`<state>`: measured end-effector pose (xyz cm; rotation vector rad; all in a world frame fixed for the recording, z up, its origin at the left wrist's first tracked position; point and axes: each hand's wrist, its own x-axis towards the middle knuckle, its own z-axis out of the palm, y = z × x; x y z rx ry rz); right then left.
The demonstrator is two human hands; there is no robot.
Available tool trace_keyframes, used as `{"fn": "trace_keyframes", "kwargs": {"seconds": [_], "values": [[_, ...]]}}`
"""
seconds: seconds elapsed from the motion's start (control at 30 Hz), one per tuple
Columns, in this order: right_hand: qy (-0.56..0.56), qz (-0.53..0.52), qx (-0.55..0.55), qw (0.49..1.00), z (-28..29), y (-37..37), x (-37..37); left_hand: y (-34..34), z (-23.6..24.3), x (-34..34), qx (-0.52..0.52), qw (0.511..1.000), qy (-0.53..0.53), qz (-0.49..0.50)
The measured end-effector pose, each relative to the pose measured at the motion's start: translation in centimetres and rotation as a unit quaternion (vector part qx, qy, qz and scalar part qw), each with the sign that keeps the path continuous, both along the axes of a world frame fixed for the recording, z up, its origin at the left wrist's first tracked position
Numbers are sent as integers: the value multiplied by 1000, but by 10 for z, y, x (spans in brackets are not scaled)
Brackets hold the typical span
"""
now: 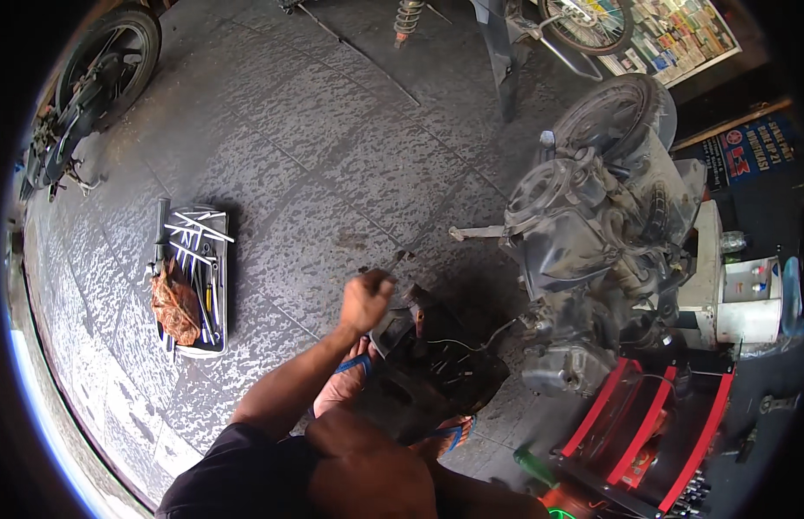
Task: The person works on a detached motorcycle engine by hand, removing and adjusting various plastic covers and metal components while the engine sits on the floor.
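My left hand point(367, 300) is raised above a dark, dirty part, its fingers curled round something small and dark that I cannot make out. The dark part point(441, 372) lies between my sandalled feet, with a rusty bracket point(419, 320) at its top, small metal pieces on it and a thin cable point(497, 337) running toward the motorcycle engine point(562, 363) at the right. My right hand is not visible; only the arm shows at the lower edge.
A tool tray point(211, 329) with wrenches and an orange rag lies left. The dismantled scooter point(557, 251) fills the right, above a red-and-black tool cart point(592, 406). A wheel assembly point(90, 112) stands upper left; another motorcycle point(506, 60) is at the back, near a long thin rod point(376, 65).
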<state>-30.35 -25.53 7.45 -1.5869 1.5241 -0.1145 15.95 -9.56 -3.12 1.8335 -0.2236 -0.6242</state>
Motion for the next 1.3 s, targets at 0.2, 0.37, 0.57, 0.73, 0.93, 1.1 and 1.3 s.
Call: {"fn": "trace_keyframes", "kwargs": {"seconds": [0.2, 0.37, 0.57, 0.73, 0.93, 1.1, 1.3], "values": [[118, -20, 81, 990, -58, 59, -50, -102, 107, 8, -234, 957, -170, -26], [177, -132, 142, 965, -112, 191, -144, -173, 130, 27, -233, 958, -136, -94], [203, -172, 124, 956, -122, 352, -192, -157, 59, 158, -140, 937, -259, -190], [42, -386, 52, 920, -92, 439, -185, -189, 77, 170, -96, 916, -249, -301], [258, -498, -76, 824, -100, 449, -215, -207, 35, 250, -150, 955, 55, -251], [-206, -760, 191, 586, -151, 384, -179, -208, 102, 338, -86, 929, -104, -345], [-204, -795, 108, 561, -176, 352, -139, -153, 79, 228, 95, 915, -253, -299]]}}
